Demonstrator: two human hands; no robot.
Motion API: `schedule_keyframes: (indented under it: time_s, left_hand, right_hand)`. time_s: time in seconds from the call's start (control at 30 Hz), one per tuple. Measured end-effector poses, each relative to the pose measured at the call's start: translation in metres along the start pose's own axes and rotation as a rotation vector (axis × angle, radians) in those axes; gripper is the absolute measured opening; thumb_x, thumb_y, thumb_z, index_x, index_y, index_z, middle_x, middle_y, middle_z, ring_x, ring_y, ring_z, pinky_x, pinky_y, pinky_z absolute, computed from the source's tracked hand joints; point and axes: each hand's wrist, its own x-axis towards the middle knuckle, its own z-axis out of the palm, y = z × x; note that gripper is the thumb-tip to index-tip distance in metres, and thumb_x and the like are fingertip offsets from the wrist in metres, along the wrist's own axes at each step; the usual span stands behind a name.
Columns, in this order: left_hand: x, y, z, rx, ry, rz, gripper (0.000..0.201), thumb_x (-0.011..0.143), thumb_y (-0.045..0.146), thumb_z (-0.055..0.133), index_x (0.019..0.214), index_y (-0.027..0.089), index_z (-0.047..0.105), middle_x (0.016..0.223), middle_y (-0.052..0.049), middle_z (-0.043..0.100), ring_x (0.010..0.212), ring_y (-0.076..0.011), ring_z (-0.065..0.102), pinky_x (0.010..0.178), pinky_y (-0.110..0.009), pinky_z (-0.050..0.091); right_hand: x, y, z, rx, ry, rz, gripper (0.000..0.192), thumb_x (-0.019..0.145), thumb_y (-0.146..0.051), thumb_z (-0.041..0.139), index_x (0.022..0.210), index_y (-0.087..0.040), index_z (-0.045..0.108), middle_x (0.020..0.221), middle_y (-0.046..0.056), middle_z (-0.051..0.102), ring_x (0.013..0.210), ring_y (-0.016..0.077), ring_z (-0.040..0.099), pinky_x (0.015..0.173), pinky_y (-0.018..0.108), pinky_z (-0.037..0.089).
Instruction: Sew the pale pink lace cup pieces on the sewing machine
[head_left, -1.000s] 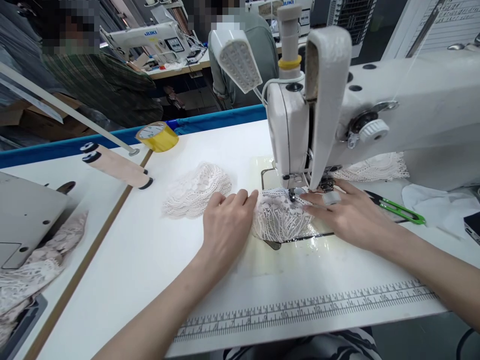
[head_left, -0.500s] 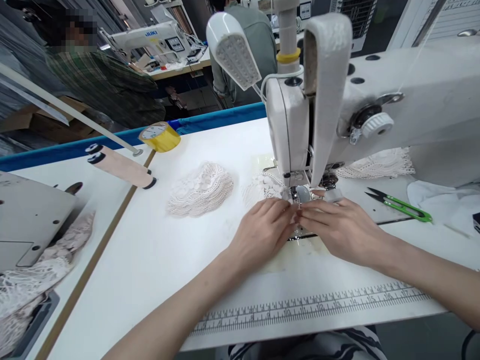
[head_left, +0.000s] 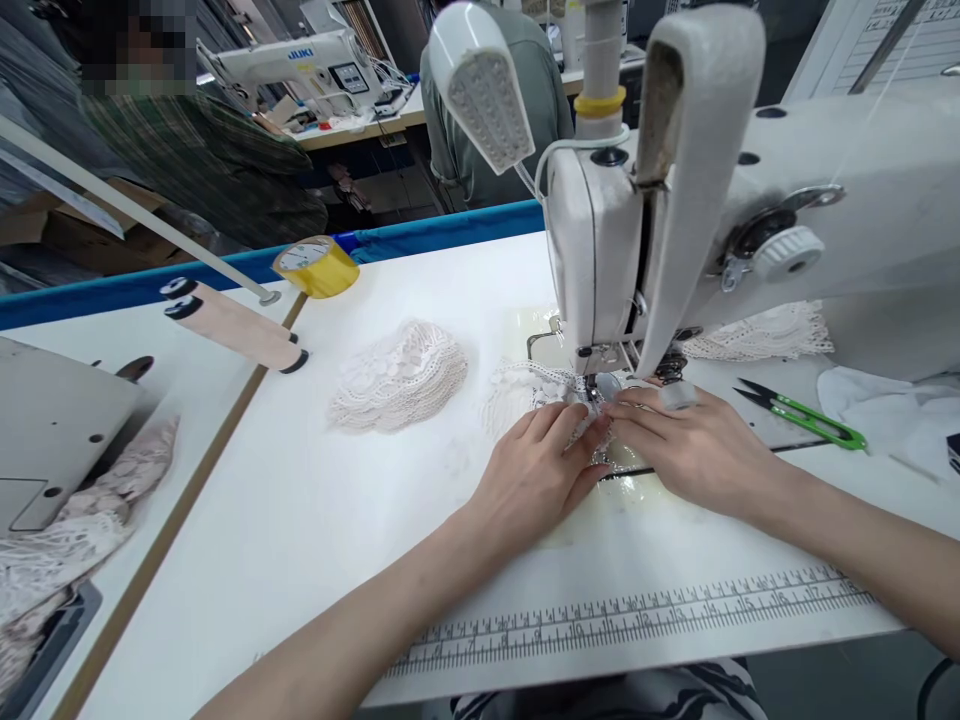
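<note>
A: Under the needle of the white sewing machine [head_left: 600, 270] lies the pale lace piece [head_left: 525, 390], left hand [head_left: 536, 470] and right hand [head_left: 694, 450] pressing it flat, fingers unclenched, grasping nothing.

B: Sewing looks just begun; a pale lace stack [head_left: 397, 375] waits on the white tabletop [head_left: 300, 520].

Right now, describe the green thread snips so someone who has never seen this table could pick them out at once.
Start at the big white sewing machine and look down to the white table under its arm. The green thread snips lie flat there, beyond the right hand. They are the only bright green thing among the pale lace pieces.
</note>
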Motion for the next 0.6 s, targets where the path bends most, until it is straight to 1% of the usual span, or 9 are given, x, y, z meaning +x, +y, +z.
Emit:
schedule_keyframes:
  time_s: [0.2,0.37,0.5,0.6]
  left_hand:
    - [-0.0009,0.0013,-0.0016,0.016,0.0,-0.003,0.032,0.095,0.035,0.044,0.115,0.014,0.058,0.109,-0.011,0.059,0.099,-0.0229,0.057,0.077,-0.037,0.055]
    - [-0.0009,0.0011,-0.0009,0.033,0.013,0.0,0.033,0.094,0.035,0.046,0.116,0.013,0.058,0.109,-0.011,0.059,0.098,-0.023,0.057,0.077,-0.037,0.055]
    - [-0.0007,0.0015,-0.0011,0.042,0.011,0.0,0.034,0.093,0.035,0.049,0.118,0.013,0.057,0.109,-0.011,0.06,0.097,-0.0237,0.057,0.077,-0.037,0.055]
    - [-0.0022,0.0017,-0.0026,0.033,0.015,-0.008,0.033,0.092,0.032,0.052,0.119,0.014,0.056,0.11,-0.011,0.061,0.099,-0.0237,0.058,0.078,-0.037,0.055]
  right_hand:
    - [-0.0007,-0.0009,-0.0018,0.007,-0.016,0.004,0.036,0.08,0.003,0.04,0.094,-0.014,0.068,0.098,0.009,0.071,0.083,0.0181,0.064,0.081,0.033,0.046]
    - [-0.0007,-0.0017,-0.0002,0.001,-0.031,0.006,0.037,0.08,0.003,0.04,0.098,-0.013,0.067,0.099,0.008,0.071,0.086,0.0181,0.064,0.083,0.034,0.046]
    - [-0.0017,-0.0015,0.0009,0.001,-0.026,0.001,0.032,0.082,0.001,0.042,0.095,-0.014,0.067,0.104,0.007,0.07,0.087,0.0172,0.063,0.084,0.034,0.045]
    - [-0.0016,-0.0013,0.0001,0.005,-0.026,0.002,0.03,0.083,0.0,0.044,0.095,-0.014,0.067,0.105,0.007,0.07,0.085,0.0169,0.062,0.082,0.033,0.045]
